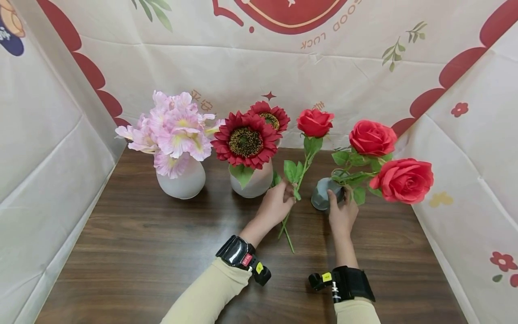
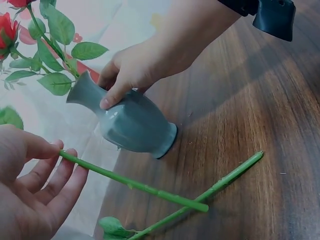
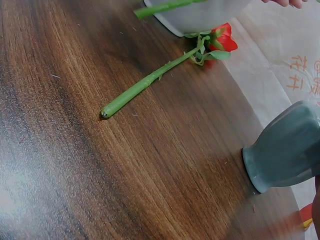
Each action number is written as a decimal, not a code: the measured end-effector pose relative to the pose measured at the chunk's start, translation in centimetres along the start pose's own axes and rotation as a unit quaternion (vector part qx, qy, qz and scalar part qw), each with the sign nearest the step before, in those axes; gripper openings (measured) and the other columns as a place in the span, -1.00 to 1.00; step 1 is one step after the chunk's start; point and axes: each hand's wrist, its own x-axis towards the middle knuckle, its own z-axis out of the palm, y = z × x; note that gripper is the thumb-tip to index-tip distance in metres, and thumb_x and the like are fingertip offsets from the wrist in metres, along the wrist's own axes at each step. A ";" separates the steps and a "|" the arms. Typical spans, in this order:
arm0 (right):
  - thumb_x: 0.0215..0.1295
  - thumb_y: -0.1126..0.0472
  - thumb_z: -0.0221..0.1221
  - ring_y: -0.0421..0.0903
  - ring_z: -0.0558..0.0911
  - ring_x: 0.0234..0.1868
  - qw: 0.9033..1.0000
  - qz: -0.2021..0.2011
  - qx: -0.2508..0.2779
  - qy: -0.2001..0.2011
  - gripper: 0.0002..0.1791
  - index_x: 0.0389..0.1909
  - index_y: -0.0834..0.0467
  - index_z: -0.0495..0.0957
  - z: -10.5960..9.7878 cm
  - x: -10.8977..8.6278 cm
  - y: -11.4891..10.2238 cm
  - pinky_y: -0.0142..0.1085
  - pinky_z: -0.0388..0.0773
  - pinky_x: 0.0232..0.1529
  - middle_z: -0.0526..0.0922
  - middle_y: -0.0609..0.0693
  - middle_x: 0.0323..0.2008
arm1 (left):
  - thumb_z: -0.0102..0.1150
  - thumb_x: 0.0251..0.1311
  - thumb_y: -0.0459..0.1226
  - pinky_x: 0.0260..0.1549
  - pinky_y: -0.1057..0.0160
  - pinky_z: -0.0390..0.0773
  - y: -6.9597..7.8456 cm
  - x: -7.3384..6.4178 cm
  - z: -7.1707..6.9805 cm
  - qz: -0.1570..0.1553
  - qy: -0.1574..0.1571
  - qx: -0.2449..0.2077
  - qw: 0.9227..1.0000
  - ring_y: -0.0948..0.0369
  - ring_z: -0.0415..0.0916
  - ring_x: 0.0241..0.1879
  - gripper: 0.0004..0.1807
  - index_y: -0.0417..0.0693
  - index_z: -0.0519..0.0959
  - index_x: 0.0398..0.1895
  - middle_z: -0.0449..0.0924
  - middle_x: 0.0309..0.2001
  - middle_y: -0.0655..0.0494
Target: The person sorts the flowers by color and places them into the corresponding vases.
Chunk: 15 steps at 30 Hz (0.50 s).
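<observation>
My left hand (image 1: 275, 204) pinches the green stem (image 2: 132, 184) of a red rose between thumb and fingers. A red rose bloom (image 1: 315, 122) stands above that hand in the head view. Crossing below the held stem, a second rose stem (image 3: 135, 90) lies on the table, its red bloom (image 3: 223, 39) beside a white vase in the right wrist view. My right hand (image 1: 343, 217) grips the neck of a grey-green vase (image 2: 132, 122), whose base is on the table. Two red roses (image 1: 372, 137) lean out to the right from its mouth; their lower stems are hidden.
Left of my hands, a white vase (image 1: 252, 183) holds dark red sunflowers (image 1: 245, 142). Farther left, another white vase (image 1: 182, 180) holds pale pink flowers (image 1: 178, 130). The brown wooden table (image 1: 154, 252) is bordered by printed white cloth (image 1: 194, 67) at the back and sides.
</observation>
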 end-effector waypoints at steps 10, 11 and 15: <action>0.33 0.13 0.29 0.31 0.47 0.30 1.000 0.000 0.006 -0.001 -0.48 0.23 0.26 0.46 0.0 -0.1 0.0 0.12 0.38 0.34 0.54 0.35 0.23 | 0.10 0.43 -0.21 0.07 0.24 0.61 1.5 0.7 -0.3 0.036 0.014 0.019 0.999 0.14 0.67 0.03 -0.81 0.02 0.53 0.04 0.74 -0.06 0.07; 0.33 0.13 0.29 0.31 0.46 0.30 1.000 0.001 0.008 -0.001 -0.48 0.24 0.26 0.46 0.0 -0.1 0.1 0.12 0.38 0.34 0.53 0.35 0.23 | 0.07 0.46 -0.18 0.03 0.26 0.61 1.8 0.8 -0.3 0.036 0.011 0.016 0.999 0.16 0.67 0.02 -0.81 0.03 0.54 0.03 0.74 -0.08 0.08; 0.34 0.11 0.29 0.29 0.46 0.32 1.000 0.000 0.016 -0.002 -0.47 0.25 0.24 0.46 0.0 -0.1 0.2 0.11 0.38 0.35 0.53 0.33 0.25 | 0.02 0.48 -0.20 -0.02 0.35 0.60 3.0 1.1 -0.3 0.052 -0.004 -0.001 0.999 0.20 0.67 -0.02 -0.78 -0.01 0.55 0.07 0.75 -0.14 0.10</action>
